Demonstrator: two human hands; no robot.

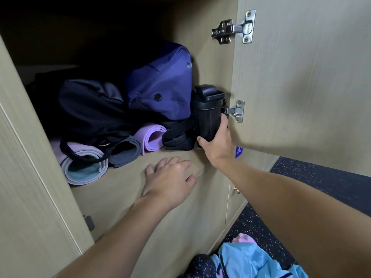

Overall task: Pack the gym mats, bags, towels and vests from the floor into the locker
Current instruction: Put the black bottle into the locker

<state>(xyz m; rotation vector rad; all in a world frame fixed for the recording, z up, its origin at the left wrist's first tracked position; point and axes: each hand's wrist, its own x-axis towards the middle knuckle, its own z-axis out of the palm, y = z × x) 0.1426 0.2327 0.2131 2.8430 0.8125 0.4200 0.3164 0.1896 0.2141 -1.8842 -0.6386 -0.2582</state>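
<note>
The open locker point(24, 187) fills most of the view, its pale wood-grain door point(311, 87) swung out to the right. Below and to the right lies the dark speckled floor point(331, 177). On the locker's shelf point(124, 177) a blue bag point(162, 81) stands toward the right. It leans against a black bag point(90, 109) slumped to its left, and both rest on top of the rolled mats. Three mats lie side by side with their ends facing out. The lilac mat point(84, 167), with a teal inner face, is at the left with a black bag handle looped over its end. The grey mat point(124, 152) is in the middle and the purple mat point(152, 137) is to the right, just beside a black webbing strap point(176, 135). On the floor at the bottom edge lies a light blue garment point(247, 259), with a pink cloth point(244, 238) behind it and a dark spotted cloth point(202, 265) to its left. A black bottle point(207, 113) stands upright at the shelf's right end, between the blue bag and the locker's side wall. The right hand point(218, 141) grips its lower part, thumb on the near side and fingers curled round the far side. The left hand point(170, 177) rests palm down on the shelf's front edge, fingers straight and spread, holding nothing. Two metal hinges join the door to the locker, the upper hinge point(233, 27) and the lower hinge point(234, 111), which sits right by the bottle. A small blue tag point(239, 151) shows on the door below the right wrist.
</note>
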